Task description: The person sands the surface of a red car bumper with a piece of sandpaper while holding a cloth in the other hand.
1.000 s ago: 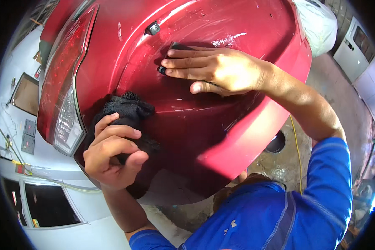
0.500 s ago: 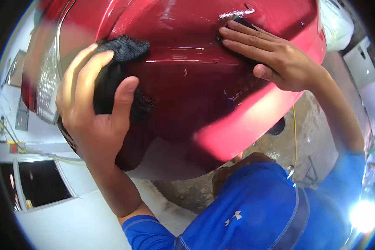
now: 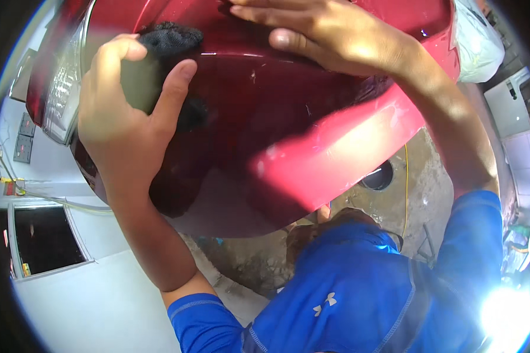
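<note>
A glossy red car bumper (image 3: 229, 129) fills the upper middle, wet-looking and full of reflections. At its left my left hand (image 3: 129, 106) curls its fingers and thumb around a bunched black cloth (image 3: 174, 40), held against the paint. A dark reflection lies below the cloth. My right hand (image 3: 318, 29) lies flat on the upper part of the bumper, fingers pointing left and cut off by the top edge. The dark flat pad seen earlier under its fingers is now mostly hidden by the hand.
A light lens (image 3: 65, 100) borders the bumper on the left. Pale plastic sheeting (image 3: 477, 44) hangs at the upper right. Below stand a dark round bucket (image 3: 378, 175) and a yellow cord (image 3: 406, 188) on the concrete floor. A bright lamp (image 3: 509, 312) glares at lower right.
My right hand has slid left and up across the bumper. My left hand with the black cloth sits slightly higher in view. More of the bucket shows.
</note>
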`<state>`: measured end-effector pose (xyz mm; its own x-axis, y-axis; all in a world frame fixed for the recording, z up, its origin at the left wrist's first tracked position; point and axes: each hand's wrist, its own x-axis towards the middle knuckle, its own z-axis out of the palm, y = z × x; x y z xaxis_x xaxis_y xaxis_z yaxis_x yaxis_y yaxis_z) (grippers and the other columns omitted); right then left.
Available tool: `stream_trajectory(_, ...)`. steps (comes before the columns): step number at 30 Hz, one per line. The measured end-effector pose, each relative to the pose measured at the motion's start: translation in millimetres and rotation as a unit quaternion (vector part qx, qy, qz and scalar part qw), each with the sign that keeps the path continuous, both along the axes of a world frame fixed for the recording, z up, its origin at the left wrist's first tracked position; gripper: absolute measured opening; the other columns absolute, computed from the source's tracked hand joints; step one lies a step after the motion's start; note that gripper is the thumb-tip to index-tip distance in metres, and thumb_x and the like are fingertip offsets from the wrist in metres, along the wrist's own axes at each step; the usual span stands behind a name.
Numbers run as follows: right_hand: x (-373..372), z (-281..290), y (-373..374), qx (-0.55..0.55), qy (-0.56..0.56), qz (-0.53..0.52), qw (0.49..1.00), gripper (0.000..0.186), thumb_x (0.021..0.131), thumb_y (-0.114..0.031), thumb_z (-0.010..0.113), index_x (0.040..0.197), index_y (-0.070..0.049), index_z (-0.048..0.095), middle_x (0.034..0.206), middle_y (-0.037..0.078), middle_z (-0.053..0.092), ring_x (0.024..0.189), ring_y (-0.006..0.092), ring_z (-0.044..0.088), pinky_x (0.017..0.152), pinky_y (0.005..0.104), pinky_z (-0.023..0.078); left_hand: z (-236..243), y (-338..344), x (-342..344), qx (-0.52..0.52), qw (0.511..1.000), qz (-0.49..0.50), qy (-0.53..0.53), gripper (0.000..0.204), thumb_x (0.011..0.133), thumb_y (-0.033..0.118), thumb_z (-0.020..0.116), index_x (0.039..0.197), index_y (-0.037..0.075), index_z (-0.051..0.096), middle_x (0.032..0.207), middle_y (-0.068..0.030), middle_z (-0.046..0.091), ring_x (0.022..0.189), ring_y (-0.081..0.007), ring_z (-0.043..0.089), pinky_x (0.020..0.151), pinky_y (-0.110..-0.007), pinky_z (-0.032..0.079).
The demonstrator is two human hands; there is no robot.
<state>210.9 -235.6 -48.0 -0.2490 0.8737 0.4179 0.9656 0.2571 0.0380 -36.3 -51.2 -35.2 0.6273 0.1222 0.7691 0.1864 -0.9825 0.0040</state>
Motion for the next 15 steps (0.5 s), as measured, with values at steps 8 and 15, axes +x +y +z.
stream_trajectory(8, 0, -16, -2, 0.01, -0.036, -0.031, 0.999, 0.064, 0.119, -0.04, 0.035, 0.166, 0.004, 0.033, 0.177, 0.02, 0.028, 0.165, 0.035, 0.022, 0.137, 0.0481, 0.015, -7, 2, -3, 0.022, 0.999, 0.011, -0.025, 0.039, 0.091, 0.032, 0.086, 0.118, 0.011, 0.068, 0.116, -0.0093, 0.075, 0.11, -0.0356, 0.069, 0.094, -0.046, 0.054)
stream_trajectory(15, -4, -46, -121, 0.068, 0.284, -0.104, 0.951, 0.066, 0.117, -0.046, 0.043, 0.161, 0.002, 0.044, 0.167, 0.025, 0.045, 0.158, 0.0359, 0.04, 0.131, 0.0453, 0.03, 19, -29, 23, 0.205, 0.975, -0.043, 0.076, 0.041, 0.1, 0.014, 0.066, 0.14, 0.007, 0.07, 0.147, -0.013, 0.067, 0.137, -0.0362, 0.061, 0.118, -0.049, 0.044)
